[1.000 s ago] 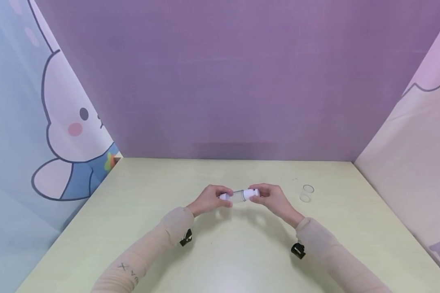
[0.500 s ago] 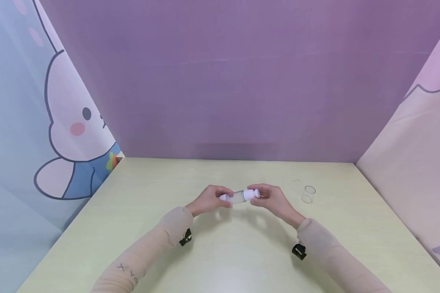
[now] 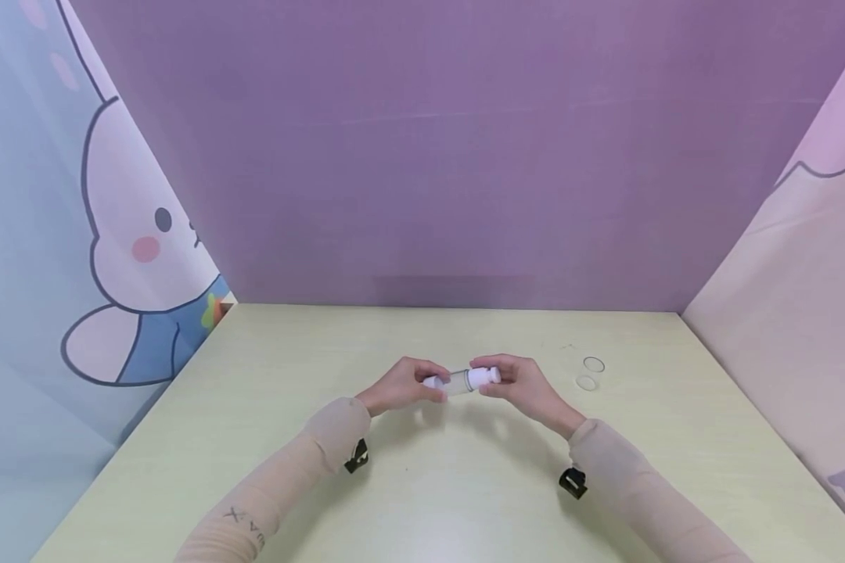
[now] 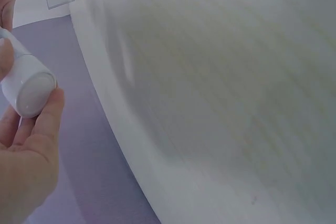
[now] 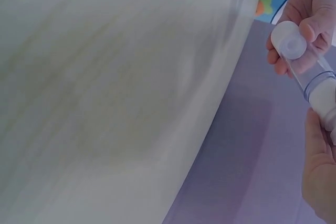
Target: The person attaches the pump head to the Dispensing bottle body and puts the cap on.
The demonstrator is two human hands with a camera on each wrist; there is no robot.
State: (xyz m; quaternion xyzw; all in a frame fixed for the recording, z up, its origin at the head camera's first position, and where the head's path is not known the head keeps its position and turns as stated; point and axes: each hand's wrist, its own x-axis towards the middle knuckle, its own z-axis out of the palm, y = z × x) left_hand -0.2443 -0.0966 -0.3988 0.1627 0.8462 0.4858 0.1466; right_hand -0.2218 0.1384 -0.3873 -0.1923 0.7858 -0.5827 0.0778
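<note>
A clear pump bottle (image 3: pixel 459 382) with white ends is held above the table, nearly level, between both hands. My left hand (image 3: pixel 403 385) grips its white base end, thumb on one side and fingers on the other. In the left wrist view the round white base (image 4: pixel 37 94) faces the camera. At the other end, my right hand (image 3: pixel 524 385) holds the white pump top (image 3: pixel 482 377) between thumb and fingers. The right wrist view shows the see-through body (image 5: pixel 307 72) and a white disc inside it, near the base.
A clear cylindrical cap (image 3: pixel 590 374) stands on the pale table (image 3: pixel 422 500), to the right of my right hand. A purple panel (image 3: pixel 422 156) rises behind the table. Printed cloth walls (image 3: pixel 803 328) close off both sides.
My right hand's fingers have shifted slightly left along the white pump top. The bottle and my left hand stay almost where they were.
</note>
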